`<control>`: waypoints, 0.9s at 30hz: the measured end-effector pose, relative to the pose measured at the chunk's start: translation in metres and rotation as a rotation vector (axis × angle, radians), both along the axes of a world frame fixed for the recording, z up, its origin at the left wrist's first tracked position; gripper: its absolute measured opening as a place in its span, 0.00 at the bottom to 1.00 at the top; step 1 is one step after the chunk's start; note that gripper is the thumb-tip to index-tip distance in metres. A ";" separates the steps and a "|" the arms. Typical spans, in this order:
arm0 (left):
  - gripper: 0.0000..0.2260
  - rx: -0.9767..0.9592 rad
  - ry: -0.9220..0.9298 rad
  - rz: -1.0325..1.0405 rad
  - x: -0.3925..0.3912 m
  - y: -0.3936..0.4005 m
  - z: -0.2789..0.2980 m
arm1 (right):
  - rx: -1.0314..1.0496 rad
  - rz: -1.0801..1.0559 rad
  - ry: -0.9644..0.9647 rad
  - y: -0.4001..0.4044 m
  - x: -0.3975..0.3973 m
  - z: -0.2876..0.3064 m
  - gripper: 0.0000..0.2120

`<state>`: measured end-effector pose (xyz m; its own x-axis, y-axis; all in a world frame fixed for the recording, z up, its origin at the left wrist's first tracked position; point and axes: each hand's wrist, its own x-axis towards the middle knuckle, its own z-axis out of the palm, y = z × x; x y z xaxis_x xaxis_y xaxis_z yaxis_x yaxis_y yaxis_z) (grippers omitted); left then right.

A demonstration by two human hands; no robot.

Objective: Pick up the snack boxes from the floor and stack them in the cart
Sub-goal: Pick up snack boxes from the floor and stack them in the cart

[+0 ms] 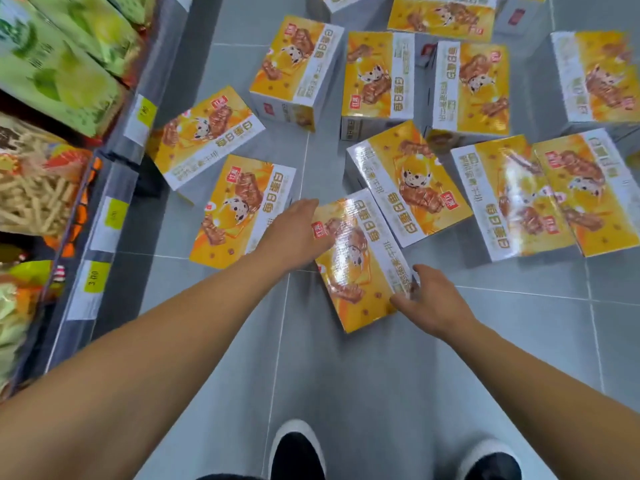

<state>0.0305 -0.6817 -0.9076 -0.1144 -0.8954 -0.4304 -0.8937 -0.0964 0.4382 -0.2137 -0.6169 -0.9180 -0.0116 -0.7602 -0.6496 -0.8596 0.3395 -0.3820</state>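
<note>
Several yellow-and-white snack boxes lie scattered over the grey tiled floor [214, 306]. The nearest box [360, 261] lies flat just ahead of my feet. My left hand [294, 233] grips its far left edge, fingers curled over the side. My right hand [429, 299] holds its near right corner, thumb on top. Another box [242, 206] lies just left of it and one [408, 181] just beyond it to the right. No cart is in view.
A store shelf [114, 188] with price tags runs along the left, stocked with green snack packs [59, 74] and bags of sticks [31, 188]. My two shoes [298, 452] stand on bare tiles at the bottom. More boxes [588, 192] crowd the right and far side.
</note>
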 end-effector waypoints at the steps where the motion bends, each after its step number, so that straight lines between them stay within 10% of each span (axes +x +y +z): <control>1: 0.35 0.007 -0.010 -0.002 0.000 -0.005 -0.012 | 0.007 -0.006 -0.021 -0.001 -0.001 -0.013 0.21; 10: 0.28 0.030 0.013 0.151 -0.006 -0.017 -0.056 | -0.010 -0.008 -0.066 0.001 -0.012 -0.059 0.22; 18: 0.37 0.320 0.724 0.807 -0.016 0.022 -0.069 | -0.063 -0.083 -0.105 0.011 -0.014 -0.057 0.18; 27: 0.41 0.434 0.887 0.788 -0.016 0.062 -0.068 | -0.026 -0.235 -0.267 0.025 0.004 -0.052 0.14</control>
